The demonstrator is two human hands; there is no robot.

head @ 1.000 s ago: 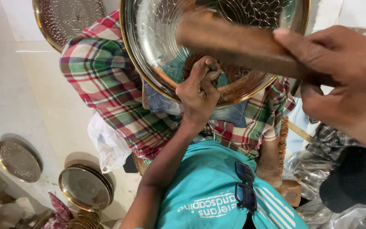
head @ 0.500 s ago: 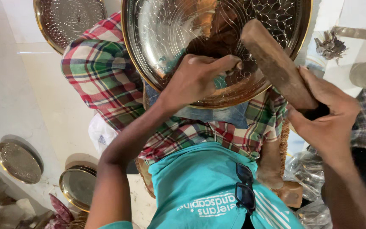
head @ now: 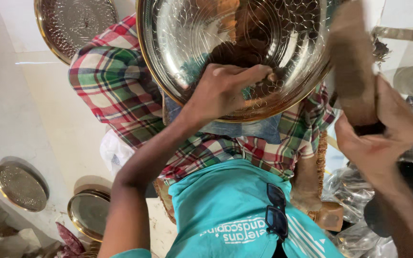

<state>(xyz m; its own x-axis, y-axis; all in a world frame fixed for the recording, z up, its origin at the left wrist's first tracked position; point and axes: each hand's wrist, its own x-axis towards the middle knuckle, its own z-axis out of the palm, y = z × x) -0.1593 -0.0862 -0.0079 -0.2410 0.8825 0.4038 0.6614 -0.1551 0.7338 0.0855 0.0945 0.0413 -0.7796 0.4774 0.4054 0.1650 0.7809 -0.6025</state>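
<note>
On lap: one big brass tray [head: 264, 52], left hand [head: 223, 88] fingers pinching a small tool on it. Right hand [head: 378, 138] grips one wooden mallet [head: 354, 62]. Four other brass plates [head: 22, 187] on floor.

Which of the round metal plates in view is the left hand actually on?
The big embossed brass plate resting on the lap; the left hand presses it. The other plates lie untouched on the floor.

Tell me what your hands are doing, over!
Left hand pressing a small tool against the big brass plate. Right hand gripping the wooden mallet, raised beside the plate. Nothing between mallet and plate.
</note>
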